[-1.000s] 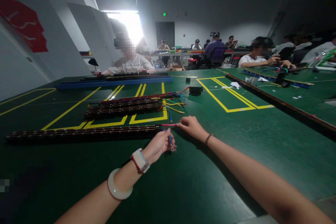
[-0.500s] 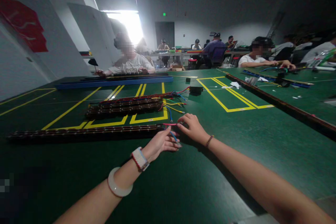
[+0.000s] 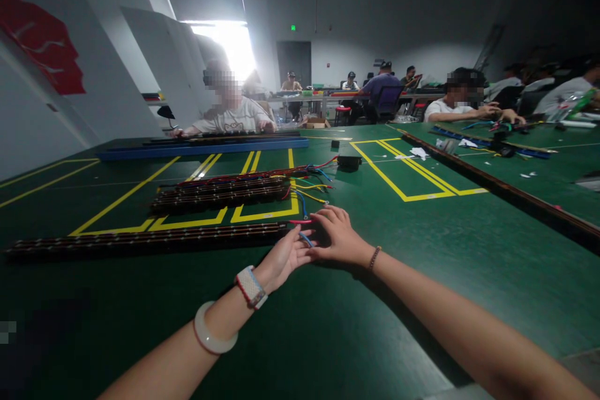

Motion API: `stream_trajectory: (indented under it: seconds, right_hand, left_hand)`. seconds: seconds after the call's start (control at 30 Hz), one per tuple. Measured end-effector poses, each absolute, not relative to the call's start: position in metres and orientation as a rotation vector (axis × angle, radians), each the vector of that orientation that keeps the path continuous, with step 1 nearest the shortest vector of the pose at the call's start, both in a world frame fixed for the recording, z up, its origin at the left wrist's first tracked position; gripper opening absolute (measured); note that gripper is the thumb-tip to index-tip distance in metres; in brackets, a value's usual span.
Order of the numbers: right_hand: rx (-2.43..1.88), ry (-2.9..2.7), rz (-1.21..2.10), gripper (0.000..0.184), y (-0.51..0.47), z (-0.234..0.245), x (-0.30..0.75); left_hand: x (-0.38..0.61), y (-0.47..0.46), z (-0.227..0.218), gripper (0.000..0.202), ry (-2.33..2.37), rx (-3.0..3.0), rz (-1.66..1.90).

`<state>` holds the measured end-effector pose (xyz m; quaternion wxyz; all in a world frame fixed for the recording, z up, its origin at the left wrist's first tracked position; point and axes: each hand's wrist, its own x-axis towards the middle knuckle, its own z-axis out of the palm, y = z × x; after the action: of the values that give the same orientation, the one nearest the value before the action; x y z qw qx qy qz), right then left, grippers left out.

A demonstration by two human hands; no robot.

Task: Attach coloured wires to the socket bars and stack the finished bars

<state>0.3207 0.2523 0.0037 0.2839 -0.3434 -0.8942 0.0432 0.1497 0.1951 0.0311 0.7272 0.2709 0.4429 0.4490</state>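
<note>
One strip [image 3: 154, 239] ends beside the left hand [image 3: 287, 255], open tabletop [image 3: 300, 337] nearer.

- Right hand [image 3: 341, 239] spreads wide: the thumb, pinched with the fingers at the red wire [image 3: 300, 222] a second ago, now sits lower, by the left hand's fingertips.
- Left hand [image 3: 291, 252], curled a second earlier, now has its fingers stretched toward the right, the two hands meeting over the green table.
- Blue wire [image 3: 306, 239], hanging steeply with its metal tip showing a second ago, now slants, its end hidden at the hands.
- Seated at right, a co-worker's hand [image 3: 490, 110] is up again after dipping half a second ago.
</note>
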Motion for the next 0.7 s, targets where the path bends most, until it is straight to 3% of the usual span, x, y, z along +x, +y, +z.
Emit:
stream_trajectory:
  seconds: [0.2,0.37,0.53,0.7]
  right_hand:
    - [-0.988,-2.323,0.238,0.037,0.246,0.007,0.316]
    - [-0.844,-2.305,0.119,0.015,0.247,0.005,0.313]
    - [-0.653,-2.363,-0.158,0.006,0.249,0.001,0.313]
    - [-0.493,-2.448,-0.308,0.014,0.248,0.004,0.315]
  left_hand:
    - [0.151,0.196,0.030,0.034,0.972,0.609,0.989]
    - [0.152,0.196,0.023,0.027,0.916,0.626,1.018]
    - [0.156,0.194,0.018,0.023,0.804,0.595,1.052]
    - [0.158,0.194,0.013,0.020,0.691,0.563,1.081]
